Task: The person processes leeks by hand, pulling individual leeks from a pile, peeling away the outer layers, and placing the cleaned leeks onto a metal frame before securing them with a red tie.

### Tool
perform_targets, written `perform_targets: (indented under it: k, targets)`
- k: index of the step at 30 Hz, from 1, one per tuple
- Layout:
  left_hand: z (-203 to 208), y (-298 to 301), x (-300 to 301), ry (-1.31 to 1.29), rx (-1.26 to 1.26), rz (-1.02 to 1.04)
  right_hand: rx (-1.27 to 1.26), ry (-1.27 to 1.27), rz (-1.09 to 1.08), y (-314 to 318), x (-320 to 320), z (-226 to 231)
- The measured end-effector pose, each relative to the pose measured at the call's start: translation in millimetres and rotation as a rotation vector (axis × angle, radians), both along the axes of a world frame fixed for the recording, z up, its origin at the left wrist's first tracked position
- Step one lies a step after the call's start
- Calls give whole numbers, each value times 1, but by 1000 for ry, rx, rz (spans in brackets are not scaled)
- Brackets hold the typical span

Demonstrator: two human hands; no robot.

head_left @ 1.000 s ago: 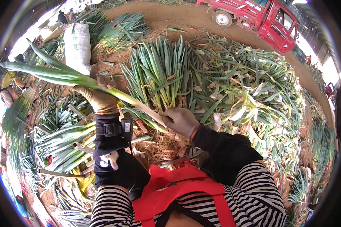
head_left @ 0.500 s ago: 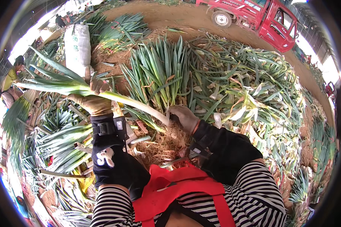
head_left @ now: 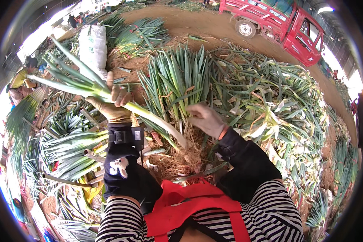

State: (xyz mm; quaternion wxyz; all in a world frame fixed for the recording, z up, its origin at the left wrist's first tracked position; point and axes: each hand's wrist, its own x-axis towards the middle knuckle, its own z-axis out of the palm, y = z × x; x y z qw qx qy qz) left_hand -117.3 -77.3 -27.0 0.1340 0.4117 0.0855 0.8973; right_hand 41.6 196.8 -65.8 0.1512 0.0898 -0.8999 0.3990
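Left hand (head_left: 111, 105), gloved, is clamped round the white shank of one long leek (head_left: 121, 103), held slantwise over the ground. My right hand (head_left: 205, 120) hangs loosely curled, holding nothing, just beside the upright leek bundle (head_left: 177, 84), near the leek's root end.

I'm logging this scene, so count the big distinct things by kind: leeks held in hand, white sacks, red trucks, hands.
Long green-and-white leek held in the gloved left hand: 1
Tall white woven sack: 1
Red three-wheeled truck: 1
Person's own hands, including the bare right hand: 2
Total: 5
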Motion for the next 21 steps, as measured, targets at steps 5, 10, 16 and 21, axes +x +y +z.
perform_targets:
  k: [5,10,16,21]
  targets:
    - [15,42,31,-63,-96,-21,-196,114,192,-41,4,7]
    - [14,59,44,-289,-198,199,-230,271,105,-50,4,-3]
    - [-5,43,32,-289,-114,43,-147,246,123,-40,1,-13]
    - [-16,32,12,-290,-136,147,-535,150,100,-14,-7,-37]
